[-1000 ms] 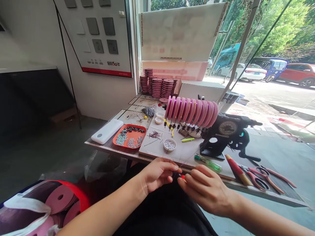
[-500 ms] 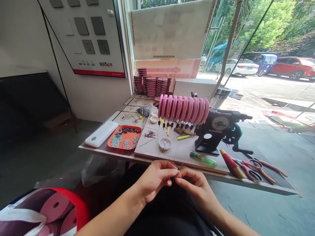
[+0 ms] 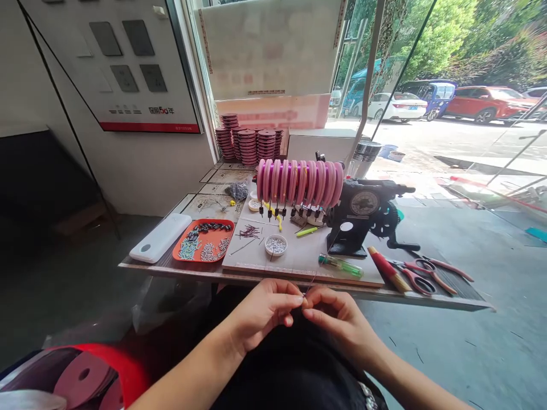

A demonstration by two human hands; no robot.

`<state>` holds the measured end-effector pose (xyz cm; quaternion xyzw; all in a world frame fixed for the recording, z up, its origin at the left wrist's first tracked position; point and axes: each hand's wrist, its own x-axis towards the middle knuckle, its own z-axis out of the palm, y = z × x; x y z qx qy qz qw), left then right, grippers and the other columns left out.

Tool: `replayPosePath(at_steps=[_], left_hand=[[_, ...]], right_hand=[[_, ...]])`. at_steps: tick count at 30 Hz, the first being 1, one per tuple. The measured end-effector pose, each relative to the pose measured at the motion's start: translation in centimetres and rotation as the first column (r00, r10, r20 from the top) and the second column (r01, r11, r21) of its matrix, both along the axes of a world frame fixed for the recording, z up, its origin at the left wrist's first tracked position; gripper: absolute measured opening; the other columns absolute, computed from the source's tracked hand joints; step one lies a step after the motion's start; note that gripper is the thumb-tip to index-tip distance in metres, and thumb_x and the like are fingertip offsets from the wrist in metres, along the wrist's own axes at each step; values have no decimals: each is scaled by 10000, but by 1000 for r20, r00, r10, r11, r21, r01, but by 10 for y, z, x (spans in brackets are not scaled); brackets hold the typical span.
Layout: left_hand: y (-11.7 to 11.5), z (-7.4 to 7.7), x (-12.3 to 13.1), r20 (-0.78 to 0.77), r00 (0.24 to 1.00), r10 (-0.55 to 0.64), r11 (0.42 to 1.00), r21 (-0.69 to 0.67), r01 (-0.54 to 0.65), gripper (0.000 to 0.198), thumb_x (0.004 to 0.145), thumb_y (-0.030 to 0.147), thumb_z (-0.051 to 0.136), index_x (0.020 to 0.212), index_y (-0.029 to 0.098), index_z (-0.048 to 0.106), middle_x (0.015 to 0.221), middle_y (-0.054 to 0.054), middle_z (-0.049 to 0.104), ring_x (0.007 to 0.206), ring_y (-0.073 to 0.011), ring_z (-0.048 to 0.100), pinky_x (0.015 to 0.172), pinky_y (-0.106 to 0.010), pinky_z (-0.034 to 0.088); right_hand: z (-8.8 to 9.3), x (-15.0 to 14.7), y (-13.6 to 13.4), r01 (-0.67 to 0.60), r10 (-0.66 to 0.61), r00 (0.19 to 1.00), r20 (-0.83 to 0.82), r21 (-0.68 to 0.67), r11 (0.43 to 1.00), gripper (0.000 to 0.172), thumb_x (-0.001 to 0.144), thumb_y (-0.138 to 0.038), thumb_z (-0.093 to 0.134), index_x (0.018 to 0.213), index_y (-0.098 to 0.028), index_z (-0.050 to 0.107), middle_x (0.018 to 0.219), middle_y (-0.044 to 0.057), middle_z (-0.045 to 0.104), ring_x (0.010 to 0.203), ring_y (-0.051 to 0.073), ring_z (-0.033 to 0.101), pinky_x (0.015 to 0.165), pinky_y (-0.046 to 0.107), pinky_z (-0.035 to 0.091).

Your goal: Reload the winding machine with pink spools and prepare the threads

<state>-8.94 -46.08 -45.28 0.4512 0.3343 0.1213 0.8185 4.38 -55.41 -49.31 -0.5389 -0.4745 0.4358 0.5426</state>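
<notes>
My left hand (image 3: 262, 310) and my right hand (image 3: 339, 322) meet fingertip to fingertip over my lap, just below the table's front edge (image 3: 256, 277). Together they pinch a thin dark wire (image 3: 311, 285) that rises toward the white board (image 3: 299, 256). What the fingertips hide is too small to tell. Behind them a row of pink spools (image 3: 299, 182) sits on a black hand-crank winder (image 3: 363, 219), with small black pieces hanging beneath.
On the table: an orange tray of small parts (image 3: 204, 242), a white power bank (image 3: 160, 238), a small white dish of beads (image 3: 276, 245), a green screwdriver (image 3: 341, 265), a red-handled brush (image 3: 387, 267), red scissors (image 3: 421, 276), stacked pink spools (image 3: 248, 145). A red bag of discs (image 3: 81, 376) lies lower left.
My right hand has closed in on the left, so the fingertips now touch; the small red piece seen earlier is hidden. The view has shifted, with the table further left and lower.
</notes>
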Motion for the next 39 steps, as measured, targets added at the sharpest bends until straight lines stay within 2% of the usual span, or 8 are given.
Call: replayPosePath(at_steps=[5,10,15,20,25,29,33,39], left_hand=[[0,-2,6,-37,999,-26,970,-243,17,121,486,123,698,583,92,633,572,3,567,443,-9,363,419,-143,242],[-1,-3,10,-72,997,-19,976,-219,3,95,476,128,671,545,97,614,512,25,526,434,-15,354,416,-155,224],[-6,-3,11,-175,985,1,957,285,50,84,563,186,629,532,123,584,522,37,503,418,-55,415,441,-209,283],[-11,-5,8,-209,978,28,827,554,95,99,656,213,594,594,137,584,527,40,480,452,-77,419,463,-223,300],[-2,-5,9,-125,988,-94,987,119,109,76,559,161,651,567,113,592,563,19,539,446,-50,417,456,-198,288],[-1,-10,16,-64,976,-207,949,-254,184,50,521,98,650,561,86,622,540,13,538,409,-7,298,442,-169,277],[-5,-18,23,-66,977,-204,929,-326,173,40,520,100,638,552,92,616,543,22,526,403,4,194,438,-162,278],[-7,-22,28,-115,975,-193,949,-275,155,64,526,119,652,552,92,601,489,39,486,403,-12,285,457,-179,303]], right_hand=[[8,20,11,-70,38,941,336,85,994,139,796,-267,568,713,-174,630,680,23,590,605,133,502,574,259,383],[12,30,17,-299,287,954,-87,-218,929,193,679,-334,676,674,-157,601,586,-27,512,510,84,408,483,211,320],[13,21,-2,-357,286,919,-273,-264,896,252,658,-368,671,624,-151,548,562,-37,467,530,88,396,540,223,326],[18,4,-26,-120,128,971,201,-50,992,173,785,-271,555,649,-174,510,661,-6,499,635,125,446,590,242,344],[20,15,-22,-115,110,883,457,-18,993,157,818,-212,514,663,-182,520,667,2,544,627,132,486,594,244,378],[21,35,-7,-140,153,873,463,-63,988,118,801,-213,536,712,-165,596,687,21,594,652,146,515,614,254,383],[18,52,9,-285,322,910,261,-172,943,66,751,-184,569,727,-146,617,703,6,583,654,123,488,616,234,364],[11,60,14,-523,531,844,-79,-347,779,114,646,-235,616,646,-134,564,570,-30,504,534,96,440,519,213,353]])
